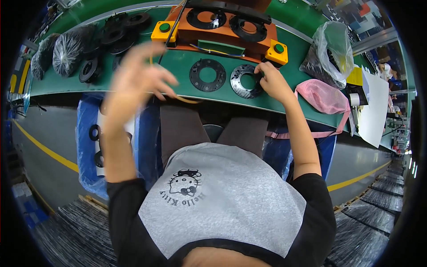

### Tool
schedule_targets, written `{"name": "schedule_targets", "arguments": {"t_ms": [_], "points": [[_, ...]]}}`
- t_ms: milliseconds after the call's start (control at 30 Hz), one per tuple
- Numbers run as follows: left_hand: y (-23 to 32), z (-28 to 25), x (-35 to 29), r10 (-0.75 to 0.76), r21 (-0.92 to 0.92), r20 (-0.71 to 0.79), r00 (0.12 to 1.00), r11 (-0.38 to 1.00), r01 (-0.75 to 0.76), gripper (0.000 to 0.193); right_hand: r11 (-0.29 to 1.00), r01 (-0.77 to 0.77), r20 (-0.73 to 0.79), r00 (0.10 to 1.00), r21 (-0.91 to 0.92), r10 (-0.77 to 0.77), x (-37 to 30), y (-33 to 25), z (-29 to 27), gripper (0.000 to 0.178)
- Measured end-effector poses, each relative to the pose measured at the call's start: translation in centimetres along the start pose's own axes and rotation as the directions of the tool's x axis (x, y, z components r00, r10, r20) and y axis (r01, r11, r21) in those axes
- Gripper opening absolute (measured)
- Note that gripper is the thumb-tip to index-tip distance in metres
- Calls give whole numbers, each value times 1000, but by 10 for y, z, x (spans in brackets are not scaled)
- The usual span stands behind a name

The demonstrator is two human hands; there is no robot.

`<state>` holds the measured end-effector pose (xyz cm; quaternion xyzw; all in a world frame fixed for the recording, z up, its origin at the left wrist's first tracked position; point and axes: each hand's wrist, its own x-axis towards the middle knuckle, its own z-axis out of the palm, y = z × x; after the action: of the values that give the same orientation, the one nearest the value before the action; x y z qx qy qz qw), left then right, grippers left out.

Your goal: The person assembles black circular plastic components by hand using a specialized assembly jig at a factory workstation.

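My right hand is at the right edge of a black ring-shaped plate with a shiny upper face, its fingers bent onto the rim. Just left of it, a matte black ring plate with small holes lies flat on the green bench. My left hand is smeared by motion above the bench's front edge, left of both rings. Its fingers look spread, and nothing shows between them. Behind the rings stands an orange fixture carrying two more black rings, the left one and the right one.
Yellow boxes with green buttons flank the fixture, one left and one right. Black rings pile up at the bench's left, beside plastic bags. A clear bag and pink mesh pouch sit right. A blue-lined bin stands below.
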<state>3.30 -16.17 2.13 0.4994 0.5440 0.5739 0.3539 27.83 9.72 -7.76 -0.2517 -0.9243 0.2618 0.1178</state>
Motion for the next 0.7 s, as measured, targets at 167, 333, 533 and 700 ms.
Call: {"name": "schedule_targets", "arguments": {"t_ms": [167, 333, 533, 700], "points": [[53, -16, 18, 444, 262, 29, 896, 861, -435, 36, 983, 168, -14, 985, -71, -169, 16, -48, -65, 20], [47, -1, 24, 394, 222, 77, 916, 889, -401, 36, 944, 294, -166, 934, -150, -317, -14, -50, -124, 20], [63, 0, 69, 607, 274, 53, 793, 755, -596, 36, 882, 297, -316, 852, -366, -418, -20, -55, -214, 20], [113, -32, 109, 765, 373, 118, 633, 556, -743, 36, 825, 275, -499, 688, -493, -527, -27, -59, -253, 20]]}}
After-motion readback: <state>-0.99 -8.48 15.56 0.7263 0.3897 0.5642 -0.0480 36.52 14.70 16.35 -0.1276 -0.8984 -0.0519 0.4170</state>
